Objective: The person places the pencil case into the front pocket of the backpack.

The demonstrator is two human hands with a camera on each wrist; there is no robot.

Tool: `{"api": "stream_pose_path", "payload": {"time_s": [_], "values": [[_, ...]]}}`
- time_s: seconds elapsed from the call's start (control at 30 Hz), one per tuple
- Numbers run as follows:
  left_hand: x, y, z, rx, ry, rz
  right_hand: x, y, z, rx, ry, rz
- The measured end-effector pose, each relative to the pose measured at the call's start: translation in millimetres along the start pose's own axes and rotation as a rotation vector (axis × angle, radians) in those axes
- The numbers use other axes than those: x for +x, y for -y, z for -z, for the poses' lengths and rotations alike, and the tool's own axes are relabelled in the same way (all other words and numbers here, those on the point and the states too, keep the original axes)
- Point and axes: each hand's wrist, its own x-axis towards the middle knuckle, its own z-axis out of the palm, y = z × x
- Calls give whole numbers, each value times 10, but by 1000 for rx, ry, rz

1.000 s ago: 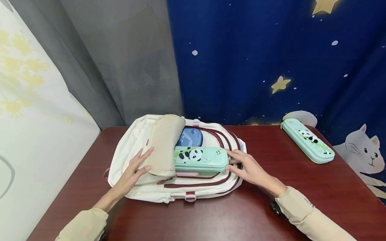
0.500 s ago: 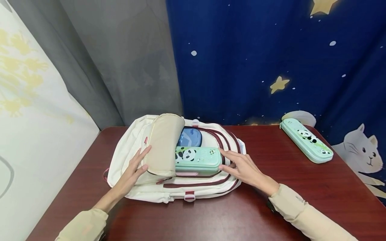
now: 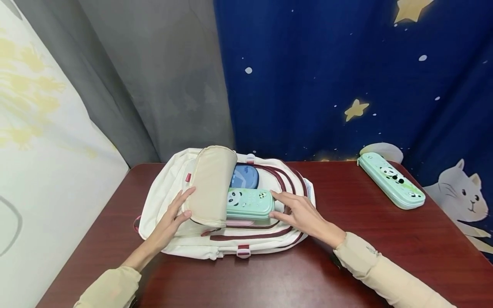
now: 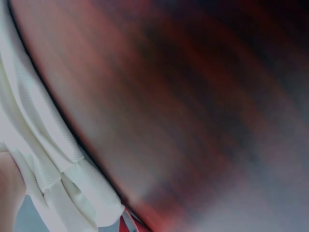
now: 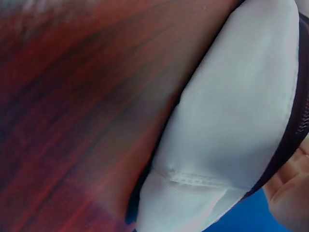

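A white backpack [image 3: 169, 192] with maroon zip lines lies flat on the red-brown table [image 3: 346, 256]. Its beige front flap [image 3: 211, 188] is lifted, and my left hand [image 3: 174, 214] holds the flap's edge with thumb and fingers. A mint green panda pencil case [image 3: 249, 202] lies half under the flap, beside a blue case [image 3: 245, 176] inside the bag. My right hand [image 3: 296, 209] presses straight fingers against the green case's right end. The left wrist view shows white backpack fabric [image 4: 53, 164] on the table; the right wrist view shows the backpack's white side [image 5: 231, 125].
A second mint green panda pencil case [image 3: 390, 179] lies at the table's far right edge. Behind the table hang a grey curtain and a blue starry cloth with a cat print [image 3: 467, 199]. A white panel [image 3: 46, 171] stands along the left.
My right hand has pushed the green pencil case leftward, farther under the flap into the backpack. The left hand has kept the flap lifted.
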Motion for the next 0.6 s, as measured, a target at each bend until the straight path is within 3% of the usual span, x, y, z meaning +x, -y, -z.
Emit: {"api": "stream_pose_path", "payload": {"time_s": [0.27, 0.6], "values": [[18, 16, -68, -15, 10, -13, 17, -110, -17, 165, 18, -20], [-8, -26, -17, -13, 3, -23, 70, -48, -49, 192, 49, 21]]}}
